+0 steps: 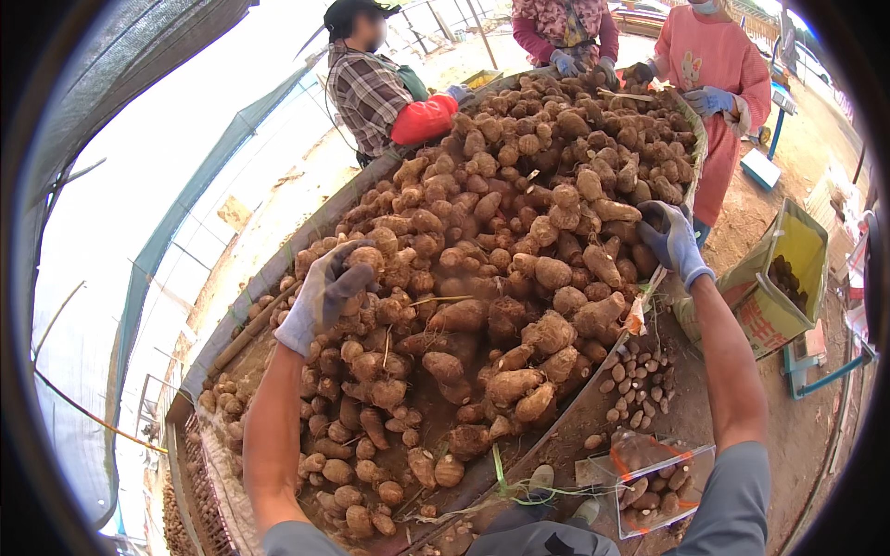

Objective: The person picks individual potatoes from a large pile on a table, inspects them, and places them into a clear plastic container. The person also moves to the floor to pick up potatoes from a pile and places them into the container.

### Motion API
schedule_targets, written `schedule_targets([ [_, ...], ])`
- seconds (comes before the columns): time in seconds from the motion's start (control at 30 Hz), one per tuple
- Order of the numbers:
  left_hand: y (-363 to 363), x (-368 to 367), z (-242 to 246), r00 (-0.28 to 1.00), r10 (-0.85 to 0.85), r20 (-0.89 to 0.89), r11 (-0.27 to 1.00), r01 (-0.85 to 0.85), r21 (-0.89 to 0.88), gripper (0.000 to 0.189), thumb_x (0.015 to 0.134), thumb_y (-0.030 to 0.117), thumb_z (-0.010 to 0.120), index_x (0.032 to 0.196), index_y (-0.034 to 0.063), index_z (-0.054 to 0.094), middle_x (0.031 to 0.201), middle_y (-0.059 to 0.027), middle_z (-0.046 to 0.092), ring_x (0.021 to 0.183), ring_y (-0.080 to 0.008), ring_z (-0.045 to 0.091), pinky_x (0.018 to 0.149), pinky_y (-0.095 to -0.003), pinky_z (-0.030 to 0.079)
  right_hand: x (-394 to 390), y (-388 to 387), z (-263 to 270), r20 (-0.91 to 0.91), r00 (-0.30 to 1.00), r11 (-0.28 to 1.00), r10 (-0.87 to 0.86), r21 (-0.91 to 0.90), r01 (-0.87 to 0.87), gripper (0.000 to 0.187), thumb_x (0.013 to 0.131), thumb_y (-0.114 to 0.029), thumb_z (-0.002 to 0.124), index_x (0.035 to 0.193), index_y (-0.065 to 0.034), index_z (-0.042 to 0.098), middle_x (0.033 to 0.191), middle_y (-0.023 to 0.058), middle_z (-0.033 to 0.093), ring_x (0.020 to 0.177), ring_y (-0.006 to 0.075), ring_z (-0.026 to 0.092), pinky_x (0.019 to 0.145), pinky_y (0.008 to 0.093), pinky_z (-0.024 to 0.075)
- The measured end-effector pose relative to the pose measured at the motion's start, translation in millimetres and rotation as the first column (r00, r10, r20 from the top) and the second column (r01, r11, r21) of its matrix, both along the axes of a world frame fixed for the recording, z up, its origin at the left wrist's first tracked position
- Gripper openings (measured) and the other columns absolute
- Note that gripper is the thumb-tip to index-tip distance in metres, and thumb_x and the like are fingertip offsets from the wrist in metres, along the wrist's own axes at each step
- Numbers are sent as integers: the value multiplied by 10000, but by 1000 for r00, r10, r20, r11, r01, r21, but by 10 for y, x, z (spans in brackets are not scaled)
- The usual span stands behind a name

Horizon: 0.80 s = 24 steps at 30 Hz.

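A large heap of brown taro corms (553, 272) covers the long raised table before me. My left hand (325, 295), in a grey-and-white work glove, is at the heap's left side. Its thumb and fingers are curled around a rounded taro corm (366, 257). At the right rim my right hand (667, 235), gloved the same way, has its fingers bent down among the corms. An elongated taro corm (615, 210) lies against those fingers; whether they grip anything is hidden.
A person (372, 97) in plaid stands at the left; two others (567, 31) (719, 90) work at the far end. At right are a woven sack (747, 292), small corms (638, 382) on the ground, a clear plastic basket (657, 497) and a blue scale (761, 169).
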State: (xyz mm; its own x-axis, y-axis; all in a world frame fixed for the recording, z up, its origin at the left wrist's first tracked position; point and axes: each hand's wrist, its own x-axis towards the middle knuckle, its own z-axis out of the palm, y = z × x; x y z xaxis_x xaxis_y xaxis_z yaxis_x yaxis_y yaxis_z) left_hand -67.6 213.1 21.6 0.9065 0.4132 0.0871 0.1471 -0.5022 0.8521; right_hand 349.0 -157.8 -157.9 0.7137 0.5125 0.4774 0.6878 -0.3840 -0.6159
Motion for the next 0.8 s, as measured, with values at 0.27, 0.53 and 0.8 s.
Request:
schedule_targets([
  [0.27, -405, -454, -169, 942, -11, 335, 763, 224, -606, 818, 1025, 734, 567, 1462, 42, 583, 888, -128, 749, 613, -233, 699, 501, -357, 573, -93, 21, 101, 74, 995, 993, -67, -94, 73, 381, 913, -251, 773, 1253, -83, 742, 1217, 181, 762, 1182, 367, 700, 1043, 457, 532],
  [0.53, -911, -337, -382, 895, -227, 383, 554, 442, -705, 870, 1043, 745, 510, 1531, 24, 521, 912, -159, 746, 641, -279, 713, 557, -387, 599, -2051, 264, 904, -378, 523, 643, 764, 512, -570, 1004, 909, -183, 868, 1710, -98, 269, 1521, 201, 574, 1160, 237, 659, 998, 403, 580],
  [0.8, -1175, -143, -222, 938, -271, 217, 897, 328, -297, 688, 1016, 569, 694, 1392, 1, 601, 1120, -95, 737, 993, -181, 750, 829, -344, 626, -2881, 760, 1250, -448, 352, 563, 822, 731, -385, 631, 1041, -81, 677, 1621, -54, 428, 1311, 52, 683, 1144, 122, 630, 1014, 320, 545],
])
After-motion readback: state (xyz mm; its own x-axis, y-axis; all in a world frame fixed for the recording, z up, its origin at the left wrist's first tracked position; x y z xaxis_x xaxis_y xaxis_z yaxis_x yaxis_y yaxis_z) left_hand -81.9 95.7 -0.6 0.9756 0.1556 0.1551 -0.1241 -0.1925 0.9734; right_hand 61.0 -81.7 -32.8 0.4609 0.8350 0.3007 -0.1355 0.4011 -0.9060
